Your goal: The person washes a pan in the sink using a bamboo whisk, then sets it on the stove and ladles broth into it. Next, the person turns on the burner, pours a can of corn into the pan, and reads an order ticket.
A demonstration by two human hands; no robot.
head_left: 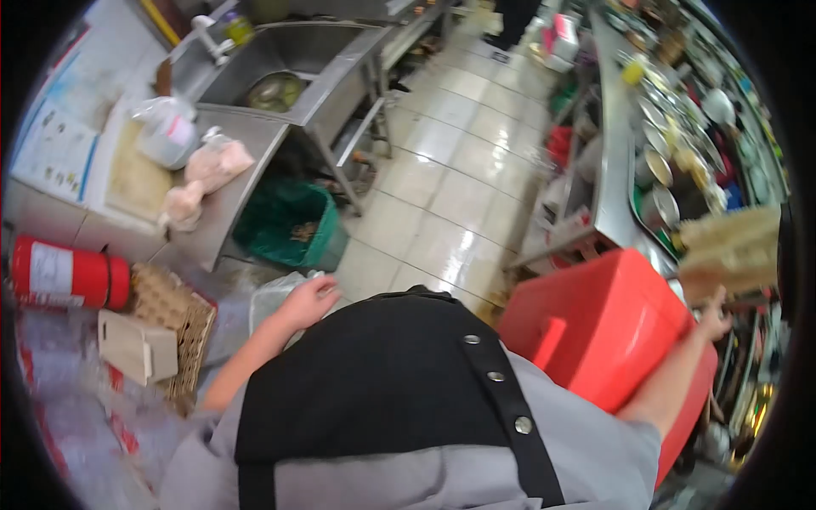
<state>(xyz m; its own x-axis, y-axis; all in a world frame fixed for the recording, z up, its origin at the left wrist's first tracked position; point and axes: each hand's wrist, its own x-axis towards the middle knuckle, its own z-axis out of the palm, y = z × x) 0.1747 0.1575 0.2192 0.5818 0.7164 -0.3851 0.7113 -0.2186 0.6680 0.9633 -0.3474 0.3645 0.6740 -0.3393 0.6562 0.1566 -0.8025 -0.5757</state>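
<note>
My left hand [313,299] hangs beside the black apron [374,374], above a pale plastic bag [272,297]. Its fingers are loosely bent and apart, with nothing in them. On the other side my right arm reaches over the red plastic box [586,331]. My right hand [716,323] is by the lower edge of a tan, board-like piece [731,251], one finger stretched toward it. Whether they touch is unclear.
A steel sink [340,64] stands far left, near a bagged pinkish food [217,166] and a green bin [327,225]. A red fire extinguisher [72,272] is at left. Dishes [663,166] crowd the right counter. Wet-looking floor tiles [442,153] run between.
</note>
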